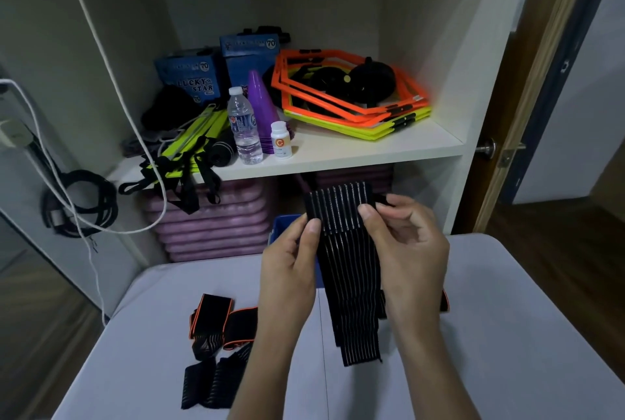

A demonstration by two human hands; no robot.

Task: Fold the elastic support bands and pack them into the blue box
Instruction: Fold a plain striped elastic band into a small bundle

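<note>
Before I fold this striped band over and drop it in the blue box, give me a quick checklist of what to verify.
1. Grip on the striped band: left hand and right hand both pinch its upper part. Ok.
2. Band hanging free: lower end reaches the table with layers overlapping; whether it is snagged, cannot tell.
3. Blue box within reach: just behind the hands. Ok.
4. Room inside the box: interior hidden by hands and band. Cannot tell.
5. Remaining bands: orange-edged bands and dark bands lie unpacked on the table. Not ok yet.
</note>
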